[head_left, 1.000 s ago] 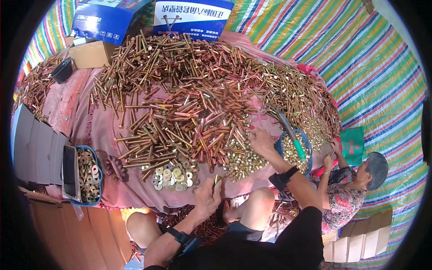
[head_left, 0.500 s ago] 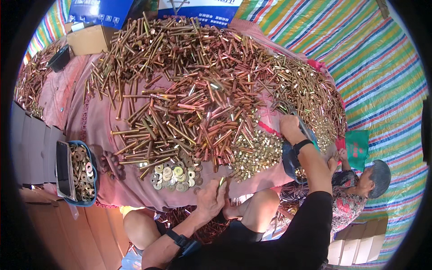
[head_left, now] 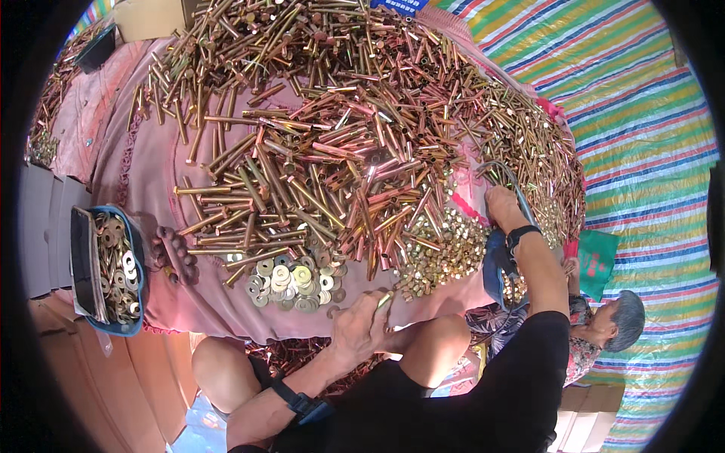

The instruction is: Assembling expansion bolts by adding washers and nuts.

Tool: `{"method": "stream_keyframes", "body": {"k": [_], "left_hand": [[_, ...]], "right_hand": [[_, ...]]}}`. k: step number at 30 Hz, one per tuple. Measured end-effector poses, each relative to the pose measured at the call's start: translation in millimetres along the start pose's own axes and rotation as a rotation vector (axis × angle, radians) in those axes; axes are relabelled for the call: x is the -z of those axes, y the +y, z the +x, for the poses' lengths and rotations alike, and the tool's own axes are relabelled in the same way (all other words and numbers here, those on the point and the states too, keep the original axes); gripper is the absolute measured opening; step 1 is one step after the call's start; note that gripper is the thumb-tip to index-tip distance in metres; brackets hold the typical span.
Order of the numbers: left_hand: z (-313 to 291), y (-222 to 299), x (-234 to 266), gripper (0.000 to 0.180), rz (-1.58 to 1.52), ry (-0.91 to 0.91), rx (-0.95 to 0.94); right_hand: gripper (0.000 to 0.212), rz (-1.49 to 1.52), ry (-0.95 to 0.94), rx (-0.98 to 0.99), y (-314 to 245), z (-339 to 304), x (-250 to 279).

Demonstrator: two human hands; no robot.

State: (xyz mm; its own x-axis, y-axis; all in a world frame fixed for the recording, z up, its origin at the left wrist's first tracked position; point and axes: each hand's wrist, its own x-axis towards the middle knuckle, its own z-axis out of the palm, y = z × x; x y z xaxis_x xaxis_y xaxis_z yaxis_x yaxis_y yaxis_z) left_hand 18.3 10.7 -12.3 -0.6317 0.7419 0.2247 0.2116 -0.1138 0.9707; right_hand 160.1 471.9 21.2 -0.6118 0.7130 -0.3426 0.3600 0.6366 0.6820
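My left hand [head_left: 357,331] is closed, palm turned inward, at the near edge of the pink cloth. A small gold-coloured metal fastener [head_left: 384,300] sticks up between its thumb and fingers. Just beyond lie a pile of flat washers [head_left: 298,282] and a heap of gold nuts [head_left: 442,257]. My right hand [head_left: 504,207] is curled at the far part of a blue container [head_left: 494,260], to the right of the nuts. Its fingertips are hidden, so what they grip is not clear. More small gold pieces [head_left: 515,291] show in the container's near end.
Long bolts and metal sleeves [head_left: 317,174] are heaped over the pink cloth [head_left: 124,249]. At the left stands a blue-rimmed container of washers [head_left: 137,302] beside grey boxes [head_left: 45,234]. A co-worker [head_left: 604,328] sits at the right, near a green bag [head_left: 598,264]. A striped tarp [head_left: 642,174] hangs behind.
The view has tilted, so the heaps sit higher and farther left in the picture. My right hand has shifted slightly along the blue container. The left still pinches the small fastener.
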Motion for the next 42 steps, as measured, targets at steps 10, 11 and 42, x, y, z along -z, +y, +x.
{"method": "stream_keyframes", "body": {"k": [10,11,42], "left_hand": [[-1,0,2,0.012,0.008,-0.037,0.009],[-1,0,2,0.012,0.003,-0.036,0.011],[-4,-6,4,0.028,0.035,-0.109,-0.003]], "right_hand": [[0.028,0.274,-0.266,-0.18,14,14,4],[0.028,0.269,-0.268,-0.18,19,21,-8],[0.022,0.212,-0.245,-0.057,40,49,-90]]}}
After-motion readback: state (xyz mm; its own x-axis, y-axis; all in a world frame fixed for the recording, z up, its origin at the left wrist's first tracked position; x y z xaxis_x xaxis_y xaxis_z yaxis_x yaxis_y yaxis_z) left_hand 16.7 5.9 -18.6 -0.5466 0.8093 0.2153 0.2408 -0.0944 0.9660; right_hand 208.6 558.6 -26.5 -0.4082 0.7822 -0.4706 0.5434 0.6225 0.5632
